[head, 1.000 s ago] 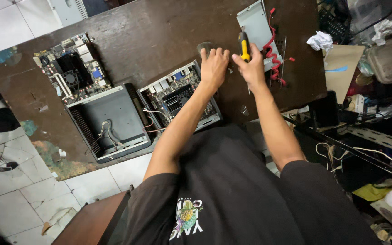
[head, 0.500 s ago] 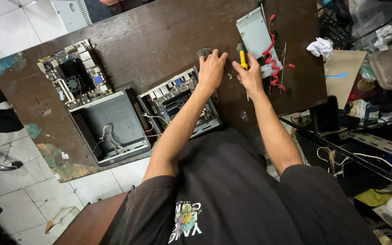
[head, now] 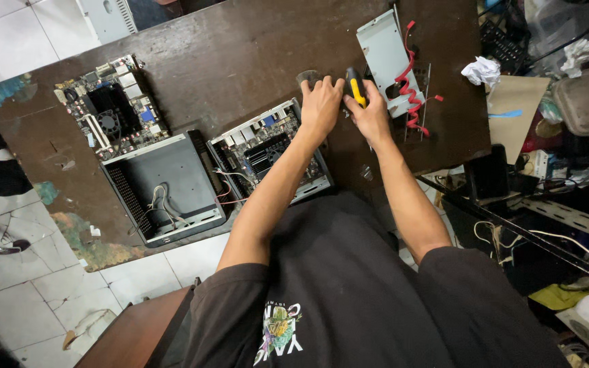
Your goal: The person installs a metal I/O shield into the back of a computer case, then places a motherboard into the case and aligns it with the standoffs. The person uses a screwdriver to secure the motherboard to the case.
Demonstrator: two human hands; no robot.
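Observation:
My right hand [head: 371,116] grips a screwdriver with a yellow and black handle [head: 356,88] over the dark wooden table [head: 240,61]. My left hand [head: 320,103] rests beside it, fingers curled over a small dark round part [head: 308,78] on the table; whether it grips the part is unclear. Under my left forearm lies an open small computer case with a circuit board [head: 264,146] inside.
A loose circuit board [head: 110,112] lies at the table's left, an empty black metal case with loose wires [head: 165,187] in front of it. A grey metal bracket [head: 384,51] with red cables [head: 409,88] lies right of my hands. Cluttered shelves and crumpled paper [head: 482,70] fill the right side.
Both hands stay together at the same spot on the table; the screwdriver handle has tilted slightly. The view has shifted a little.

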